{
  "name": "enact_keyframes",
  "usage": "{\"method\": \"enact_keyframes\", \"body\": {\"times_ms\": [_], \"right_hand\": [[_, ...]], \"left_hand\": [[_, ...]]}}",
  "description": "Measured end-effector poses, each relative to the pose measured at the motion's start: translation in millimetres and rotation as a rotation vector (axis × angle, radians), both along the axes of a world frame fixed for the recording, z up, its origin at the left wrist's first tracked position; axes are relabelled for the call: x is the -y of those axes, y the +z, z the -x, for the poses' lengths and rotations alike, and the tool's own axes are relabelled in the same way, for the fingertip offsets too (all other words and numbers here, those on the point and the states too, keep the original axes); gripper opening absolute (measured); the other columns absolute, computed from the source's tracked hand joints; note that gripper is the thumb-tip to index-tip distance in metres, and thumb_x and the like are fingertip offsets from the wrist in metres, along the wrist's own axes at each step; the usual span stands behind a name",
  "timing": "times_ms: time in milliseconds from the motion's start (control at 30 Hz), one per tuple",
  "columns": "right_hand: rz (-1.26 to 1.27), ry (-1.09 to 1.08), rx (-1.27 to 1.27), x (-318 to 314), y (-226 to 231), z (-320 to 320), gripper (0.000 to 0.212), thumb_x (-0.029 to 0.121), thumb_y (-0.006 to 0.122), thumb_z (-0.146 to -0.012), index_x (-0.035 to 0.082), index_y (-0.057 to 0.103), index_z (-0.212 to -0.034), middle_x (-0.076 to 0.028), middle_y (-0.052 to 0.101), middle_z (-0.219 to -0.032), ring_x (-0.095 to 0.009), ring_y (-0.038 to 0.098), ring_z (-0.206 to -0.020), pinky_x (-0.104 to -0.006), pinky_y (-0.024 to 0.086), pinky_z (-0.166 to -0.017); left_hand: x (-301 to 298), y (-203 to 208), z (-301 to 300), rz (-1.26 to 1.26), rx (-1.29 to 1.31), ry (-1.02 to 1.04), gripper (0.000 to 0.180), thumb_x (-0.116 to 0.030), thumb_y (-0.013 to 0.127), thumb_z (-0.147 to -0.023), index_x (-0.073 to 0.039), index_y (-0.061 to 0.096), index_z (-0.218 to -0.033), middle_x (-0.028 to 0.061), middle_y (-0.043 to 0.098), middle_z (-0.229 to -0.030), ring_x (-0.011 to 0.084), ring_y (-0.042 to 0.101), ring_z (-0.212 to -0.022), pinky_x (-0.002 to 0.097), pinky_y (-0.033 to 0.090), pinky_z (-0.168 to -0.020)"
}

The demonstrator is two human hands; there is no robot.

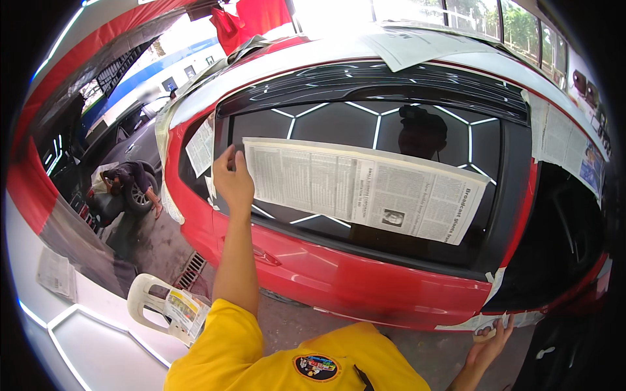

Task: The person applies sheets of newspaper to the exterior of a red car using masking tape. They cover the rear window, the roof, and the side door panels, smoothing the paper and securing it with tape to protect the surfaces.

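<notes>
A long sheet of newspaper (306,182) lies across the dark side window of a red car (339,277), with a pale tape strip (365,154) along its top edge. Beside the sheet's left end is my raised left hand (233,181). Its fingers are loosely curled, with a small gap between thumb and forefinger, and nothing shows in them. Low at the right, below the door, my right hand (490,348) grips a roll of masking tape (484,335), partly covered by the fingers.
More newspaper (561,133) masks the right part of the car, and another sheet (424,49) rests on the white roof. Behind me at the left stands a white plastic chair (147,303). Farther left, a person (134,177) crouches by a grey car's wheel.
</notes>
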State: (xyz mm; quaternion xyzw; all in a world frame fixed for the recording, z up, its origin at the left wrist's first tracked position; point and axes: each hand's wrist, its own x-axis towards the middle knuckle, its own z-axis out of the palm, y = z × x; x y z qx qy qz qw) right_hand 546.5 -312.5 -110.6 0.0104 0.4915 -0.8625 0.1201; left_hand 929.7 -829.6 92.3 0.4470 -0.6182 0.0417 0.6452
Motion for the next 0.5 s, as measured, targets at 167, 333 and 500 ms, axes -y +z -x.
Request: {"method": "enact_keyframes", "body": {"times_ms": [167,333,500], "right_hand": [[-0.02,0.188,-0.087,53,46,-50,0.068,0.007,0.063,-0.103,0.013,0.034,-0.164,-0.003,0.062,-0.106,-0.007,0.054,-0.068,-0.0236,0.044,-0.059],[-0.087,0.167,-0.133,62,60,-95,0.077,0.005,0.065,-0.101,0.014,0.027,-0.167,-0.001,0.062,-0.103,-0.007,0.053,-0.065,-0.0246,0.044,-0.057],[-0.113,0.064,-0.078,43,62,-128,0.079,0.005,0.065,-0.101,0.017,0.024,-0.168,-0.001,0.059,-0.099,-0.008,0.053,-0.064,-0.0259,0.044,-0.058]], "left_hand": [[53,6,-21,0.005,0.145,-0.04,0.03,-0.022,0.075,-0.097,-0.007,0.08,-0.122,0.0154,0.072,-0.114,0.0345,0.067,-0.106,0.0448,0.051,-0.096],[55,5,-22,0.0,0.063,-0.098,0.021,-0.022,0.076,-0.095,-0.012,0.084,-0.112,0.0114,0.073,-0.111,0.0327,0.067,-0.105,0.0437,0.052,-0.094],[52,8,-20,0.122,0.143,-0.034,0.015,-0.017,0.077,-0.094,-0.007,0.082,-0.104,0.0126,0.074,-0.102,0.0319,0.069,-0.098,0.0418,0.053,-0.09]]}}
